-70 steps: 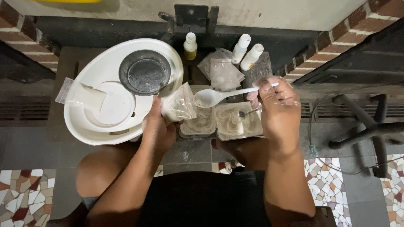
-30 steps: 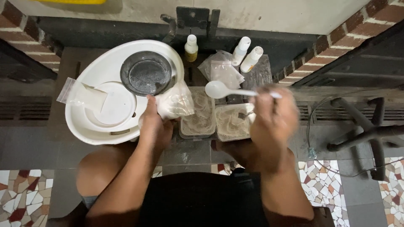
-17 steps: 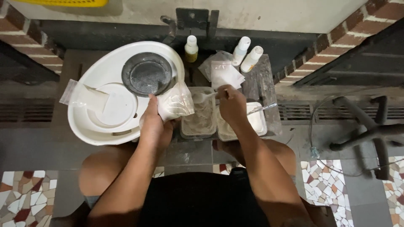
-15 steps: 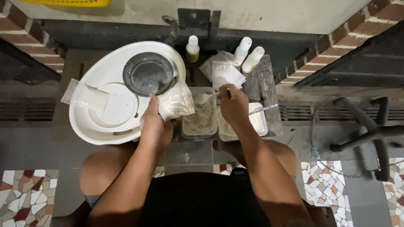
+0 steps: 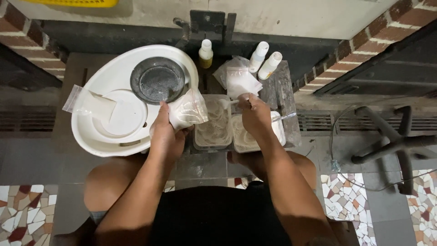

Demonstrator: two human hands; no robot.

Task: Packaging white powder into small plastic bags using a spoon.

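Head view: left hand (image 5: 165, 136) had its grip closed on a small clear bag (image 5: 187, 110), just left of the powder tub (image 5: 213, 124). Right hand (image 5: 255, 115) pinched a white spoon (image 5: 226, 103), its bowl over that tub.

Left hand (image 5: 165, 132): raised ahead of left knee, back of hand toward camera, fingers curled closed in grip, thumb side up. Left forearm bare, runs diagonally from lower left up to wrist, wrist straight. Right hand (image 5: 255, 114): extended farther forward than left, knuckles up, fingers closed in pinch at front. Right forearm bare, angles from lower right up and inward, elbow bent. Hands well apart, roughly level. Both knees bare, spread, visible below forearms. Torso in black garment.
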